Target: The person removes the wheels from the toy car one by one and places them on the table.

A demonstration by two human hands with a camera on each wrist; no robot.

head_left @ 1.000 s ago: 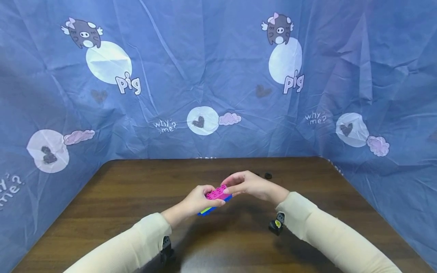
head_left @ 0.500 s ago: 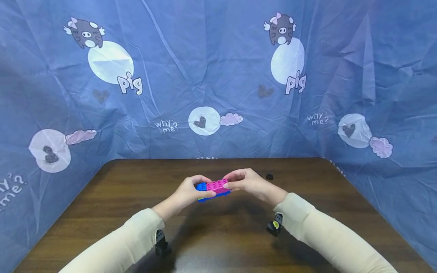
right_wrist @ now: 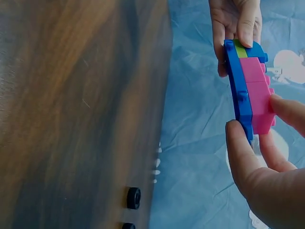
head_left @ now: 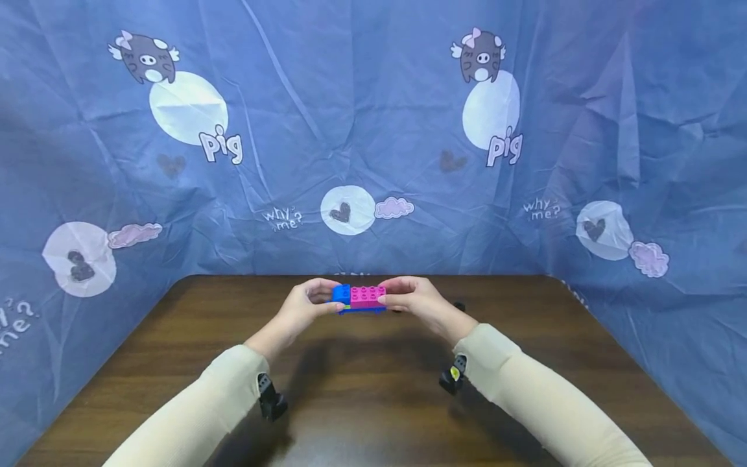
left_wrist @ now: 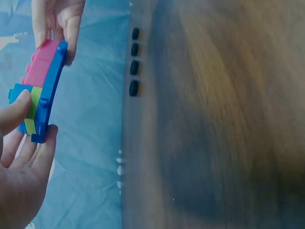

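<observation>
Both hands hold a block-built toy vehicle above the table. Its long blue base [left_wrist: 50, 98] carries pink bricks [head_left: 367, 298] with studs on top. At the left end sit a lime-green piece [left_wrist: 34, 102] and a blue brick [head_left: 341, 294]. My left hand [head_left: 297, 312] grips that blue end between thumb and fingers, the thumb lying on the side by the green piece. The pink end is pinched by my right hand [head_left: 425, 303], thumb and fingertips on brick and base. No wheels show on the base.
Several small black wheels [left_wrist: 134, 67] stand in a row near the far edge of the brown wooden table [head_left: 362, 402]; in the head view the right hand partly hides them. A blue printed cloth [head_left: 373, 130] hangs behind and around the table.
Both hands have moved farther away from me, carrying the toy vehicle. It has turned from a slant to lie straight left to right, and the blue brick has come into view.
</observation>
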